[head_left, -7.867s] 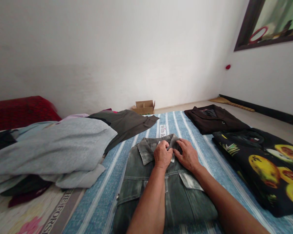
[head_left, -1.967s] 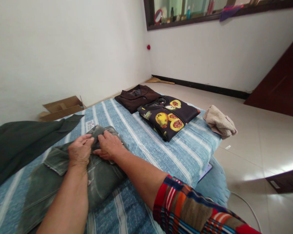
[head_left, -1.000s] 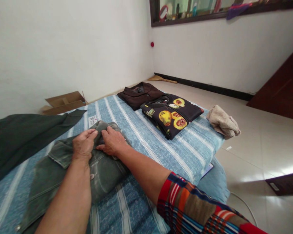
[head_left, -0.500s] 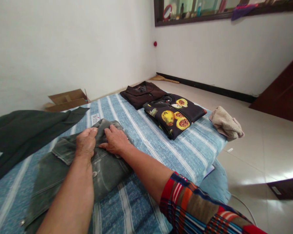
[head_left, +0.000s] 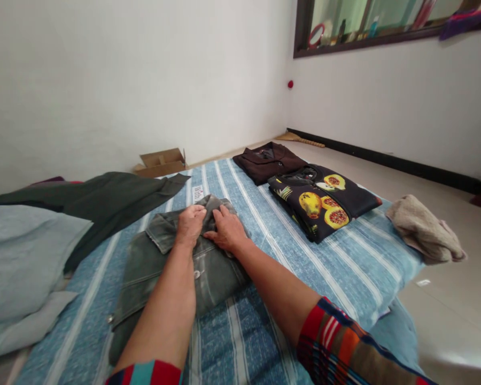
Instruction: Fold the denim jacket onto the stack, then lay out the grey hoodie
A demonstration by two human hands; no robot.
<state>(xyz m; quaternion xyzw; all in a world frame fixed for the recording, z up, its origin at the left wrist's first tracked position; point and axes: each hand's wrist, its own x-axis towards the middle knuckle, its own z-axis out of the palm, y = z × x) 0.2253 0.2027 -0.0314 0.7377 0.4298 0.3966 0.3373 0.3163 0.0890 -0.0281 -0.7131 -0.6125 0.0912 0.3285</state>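
Note:
A dark green-grey denim jacket (head_left: 220, 275) with metal buttons lies folded on a blue-and-white striped bedcover (head_left: 260, 230). At its collar my left hand (head_left: 190, 224) is closed, pinching the cloth near the front opening. My right hand (head_left: 228, 230) rests on the other side of the collar, its fingers apart and its thumb spread toward the left hand. Cloth under the right palm is hidden. The jacket's lower left part is partly covered by my left forearm.
Beyond my right hand lie a folded black fruit-print top (head_left: 324, 200) and a folded dark brown garment (head_left: 264, 163). A beige cloth (head_left: 425, 227) sits at the bed's right corner. Leftward are a dark green garment (head_left: 120, 198), a light grey garment (head_left: 24, 272) and a cardboard box (head_left: 162, 162).
The camera view has turned left, so everything sits farther right and the light grey garment shows more fully. Both hands stay at the jacket's collar with little visible change.

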